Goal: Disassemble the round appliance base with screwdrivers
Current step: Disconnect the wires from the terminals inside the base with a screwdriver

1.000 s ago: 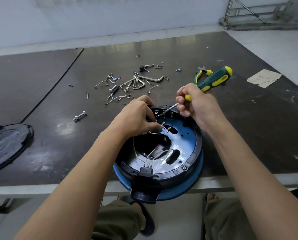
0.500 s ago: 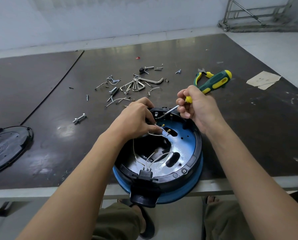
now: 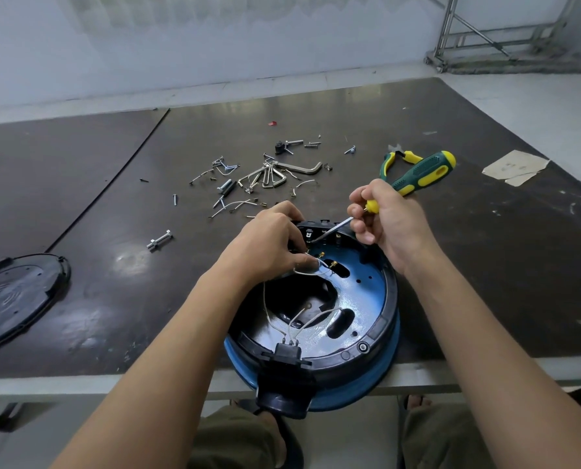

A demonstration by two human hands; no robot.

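a: where to look first?

b: at the round blue and black plastic appliance base [image 3: 366,292], lying open side up on the dark brown table [image 3: 485,265], with the near rim a little over the table edge, toward the lap.

a: and the hands?

b: right hand [image 3: 388,225] clenched round the green and yellow handled screwdriver [image 3: 421,174], gripped low at the neck, with the metal tip down at the far inner rim of the base. probably on a screw there, but too small to tell. left hand [image 3: 265,248] curled over the far left part of the base, fingertips pinching the thin white wire [image 3: 307,273] just beside the small brass terminals [image 3: 333,264].

a: how to do this step well, then?

b: seat the tip fully in the head before any turning. press along the shaft, not sideways. shaft quite slanted now, so better to raise the handle more upright over the base; otherwise easy to slip and spoil the head.

a: and with the wire?

b: hold aside gently, without pulling. thin, and joined to the black plug block [image 3: 287,353] on the near rim of the base, so perhaps easy to tear.

a: and the screw afterwards?

b: put with the loose screws and bent hex keys [image 3: 268,176] beyond the base, not inside the base. mind also the overhang: push downward, never toward the body, to avoid tipping the base off the edge.
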